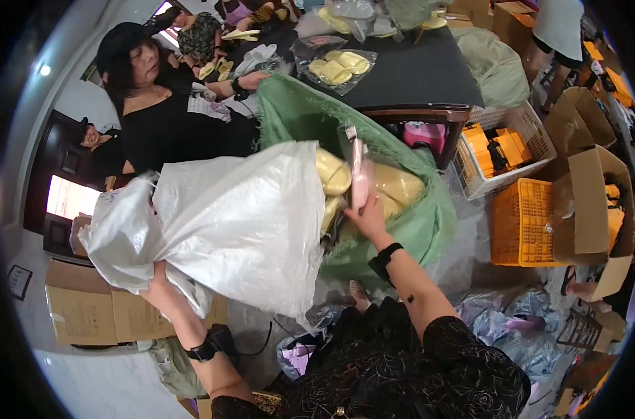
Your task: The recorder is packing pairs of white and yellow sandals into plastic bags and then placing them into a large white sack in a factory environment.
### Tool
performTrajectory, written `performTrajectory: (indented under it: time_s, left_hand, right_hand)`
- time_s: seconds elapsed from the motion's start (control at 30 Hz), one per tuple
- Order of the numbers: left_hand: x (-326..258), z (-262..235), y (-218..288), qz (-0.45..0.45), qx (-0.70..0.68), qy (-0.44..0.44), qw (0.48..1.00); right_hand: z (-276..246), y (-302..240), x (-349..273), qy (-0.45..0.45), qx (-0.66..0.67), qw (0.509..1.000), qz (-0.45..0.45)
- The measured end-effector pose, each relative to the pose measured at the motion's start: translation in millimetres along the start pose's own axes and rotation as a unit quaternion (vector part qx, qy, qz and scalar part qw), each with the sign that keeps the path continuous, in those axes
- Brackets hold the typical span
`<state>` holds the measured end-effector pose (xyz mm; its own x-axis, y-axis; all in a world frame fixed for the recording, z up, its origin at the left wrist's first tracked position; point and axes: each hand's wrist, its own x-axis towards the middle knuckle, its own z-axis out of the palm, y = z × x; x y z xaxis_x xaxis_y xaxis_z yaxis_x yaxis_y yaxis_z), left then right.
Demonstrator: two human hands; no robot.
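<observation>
My left hand (158, 285) is closed round the gathered lower part of a white woven sack (241, 223), which lies tilted on its side with its mouth to the right. Yellow slippers (333, 172) in clear plastic show at that mouth. My right hand (368, 218) grips a pink slipper (360, 178) in a clear bag, seen edge-on and slightly blurred. Below and around it spreads an open green woven sack (419, 220) with more yellow slippers (396, 190) in it. A co-worker's hand (253, 79) holds the green sack's far rim.
Beyond the sacks stands a dark table (415, 77) with bagged yellow slippers (340, 68). To the right are a white crate (475, 183), an orange crate (520, 234) and cardboard boxes (590, 209). Plastic bags (520, 335) lie on the floor; a flattened carton (87, 307) is at left.
</observation>
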<state>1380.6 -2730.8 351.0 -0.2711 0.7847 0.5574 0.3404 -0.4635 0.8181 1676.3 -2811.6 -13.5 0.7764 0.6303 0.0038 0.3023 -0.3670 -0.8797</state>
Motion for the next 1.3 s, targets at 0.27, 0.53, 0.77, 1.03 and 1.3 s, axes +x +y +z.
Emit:
performTrajectory:
  time_s: [0.27, 0.53, 0.77, 1.03, 1.3]
  left_hand:
    - [-5.1, 32.6, 6.7, -0.087, -0.082, -0.093, 0.988]
    - [-41.6, 54.4, -71.9, 0.089, 0.087, -0.282, 0.951]
    - [-86.3, 47.3, -130.4, 0.228, 0.123, -0.500, 0.827]
    - [-92.4, 32.7, -130.2, 0.193, 0.012, -0.701, 0.686]
    - [-45.1, 17.2, -122.8, 0.133, -0.056, -0.728, 0.671]
  right_hand:
    - [18.1, -75.2, -20.0, -0.030, 0.345, 0.924, -0.159]
    - [33.9, -6.2, 55.0, -0.017, 0.486, 0.870, 0.084]
    - [13.2, 66.2, 69.5, 0.142, 0.457, 0.873, 0.096]
    - [18.3, -183.5, 70.9, -0.169, 0.146, 0.940, -0.257]
    - [47.0, -294.4, 55.8, -0.233, 0.150, 0.906, -0.320]
